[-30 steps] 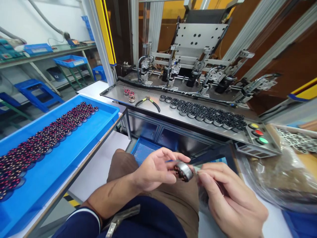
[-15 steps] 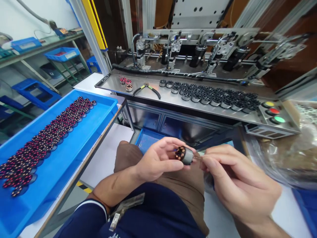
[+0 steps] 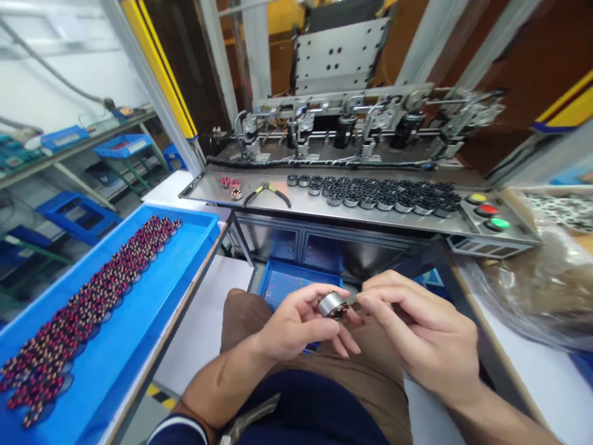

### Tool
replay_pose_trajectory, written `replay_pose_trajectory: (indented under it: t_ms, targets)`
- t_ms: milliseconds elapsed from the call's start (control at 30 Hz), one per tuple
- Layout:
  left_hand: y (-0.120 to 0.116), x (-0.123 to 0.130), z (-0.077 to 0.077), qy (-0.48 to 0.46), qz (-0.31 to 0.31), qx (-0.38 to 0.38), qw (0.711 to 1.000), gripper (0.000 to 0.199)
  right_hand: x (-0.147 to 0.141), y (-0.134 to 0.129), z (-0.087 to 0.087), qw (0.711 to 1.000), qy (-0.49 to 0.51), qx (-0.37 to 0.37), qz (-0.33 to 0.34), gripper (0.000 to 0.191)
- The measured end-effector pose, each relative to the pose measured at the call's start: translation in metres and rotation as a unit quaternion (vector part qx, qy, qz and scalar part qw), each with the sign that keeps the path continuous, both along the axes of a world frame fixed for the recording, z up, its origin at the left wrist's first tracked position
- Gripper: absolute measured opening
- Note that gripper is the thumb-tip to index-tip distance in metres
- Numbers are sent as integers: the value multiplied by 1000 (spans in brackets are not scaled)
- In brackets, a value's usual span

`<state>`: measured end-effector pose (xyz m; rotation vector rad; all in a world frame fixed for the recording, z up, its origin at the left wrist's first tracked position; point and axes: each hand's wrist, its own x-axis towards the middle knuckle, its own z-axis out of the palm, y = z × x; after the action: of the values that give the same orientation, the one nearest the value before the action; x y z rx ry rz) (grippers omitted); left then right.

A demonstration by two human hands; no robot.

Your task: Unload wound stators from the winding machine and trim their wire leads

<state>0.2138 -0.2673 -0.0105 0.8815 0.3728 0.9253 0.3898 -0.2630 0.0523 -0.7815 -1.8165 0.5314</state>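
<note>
Above my lap, my left hand (image 3: 301,321) holds a round metal part (image 3: 332,305) between thumb and fingers. Its silver side faces up, and copper windings show at its lower right. Just to the right, my right hand (image 3: 417,330) is closed in a pinch, its fingertips a little apart from the part. Whatever lies between those fingertips is too small to make out. Pliers (image 3: 267,189) with green and black handles lie on the metal shelf (image 3: 259,203), beside a few wound parts (image 3: 236,193).
Rows of black-topped silver parts (image 3: 380,196) stand on the shelf before a machine (image 3: 343,130). A blue tray (image 3: 185,247) with many wound parts is at left. Buttons (image 3: 486,210) and a plastic bag (image 3: 532,284) are at right.
The held part has turned over in my left hand, its windings now toward the lower right instead of the left. My right hand has moved slightly left. The view has tilted upward.
</note>
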Motion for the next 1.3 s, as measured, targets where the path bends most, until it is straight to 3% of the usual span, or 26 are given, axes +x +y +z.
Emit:
replay_pose_trajectory:
  t_ms: [100,200,367,500,567,700,867,967,1067,1133,1233,1300]
  targets:
    - [-5,-1,0,1,143,74,987,48,-4,2,1,1000,15,-2,-1,22]
    - [-3,0,-3,20,222,134,966,44,-7,4,0,999,39,10,5,23]
    - [2,2,-4,56,256,160,952,31,-8,-2,-4,998,64,-12,-16,22]
    - [9,-1,0,19,243,152,958,28,-15,-18,-9,980,127,-149,-42,23]
    - [12,-3,1,-3,226,155,962,28,-22,-24,-15,949,182,-258,4,29]
    - [16,-8,2,-16,206,157,966,28,-34,-28,-25,850,289,-429,99,39]
    - [18,-13,3,-1,202,180,963,26,-35,-25,-29,744,376,-515,200,41]
    - [20,-16,2,31,191,223,955,23,-37,-22,-30,714,395,-519,253,48]
    - [21,-19,3,69,206,298,930,30,-38,-20,-35,750,376,-487,244,39]
    - [19,-22,4,108,251,324,906,53,-34,-17,-40,822,334,-420,189,37]
    - [11,-24,9,198,280,291,893,73,-24,-12,-49,958,207,-198,35,25]
    - [4,-23,12,245,249,263,900,68,-17,-10,-54,992,110,-39,-40,31]
